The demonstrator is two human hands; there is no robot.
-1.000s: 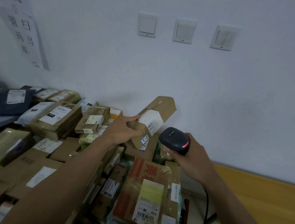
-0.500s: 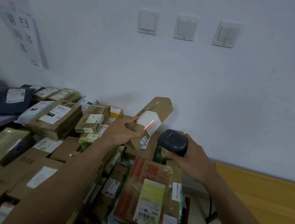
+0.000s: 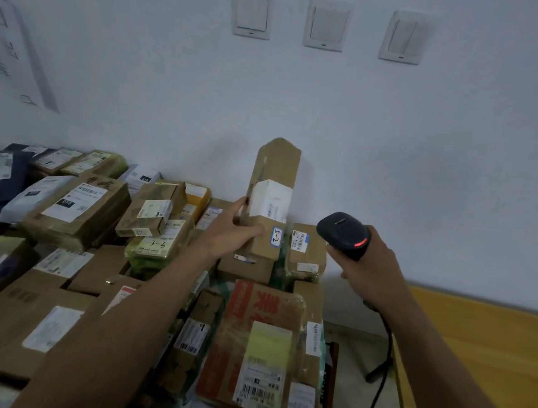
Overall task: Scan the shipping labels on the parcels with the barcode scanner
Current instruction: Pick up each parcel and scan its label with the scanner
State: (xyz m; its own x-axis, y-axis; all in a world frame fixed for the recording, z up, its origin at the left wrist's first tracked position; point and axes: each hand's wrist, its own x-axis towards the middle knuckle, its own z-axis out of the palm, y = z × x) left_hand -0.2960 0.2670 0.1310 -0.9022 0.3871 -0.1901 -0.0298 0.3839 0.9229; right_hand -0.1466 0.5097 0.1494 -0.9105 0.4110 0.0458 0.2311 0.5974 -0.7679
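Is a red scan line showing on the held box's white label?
No, the label on the box in the left hand bears no red line; red glows only on the scanner.

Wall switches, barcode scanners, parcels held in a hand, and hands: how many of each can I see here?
Wall switches: 3
Barcode scanner: 1
Hand-held parcel: 1
Hands: 2, the left hand and the right hand
Total: 7
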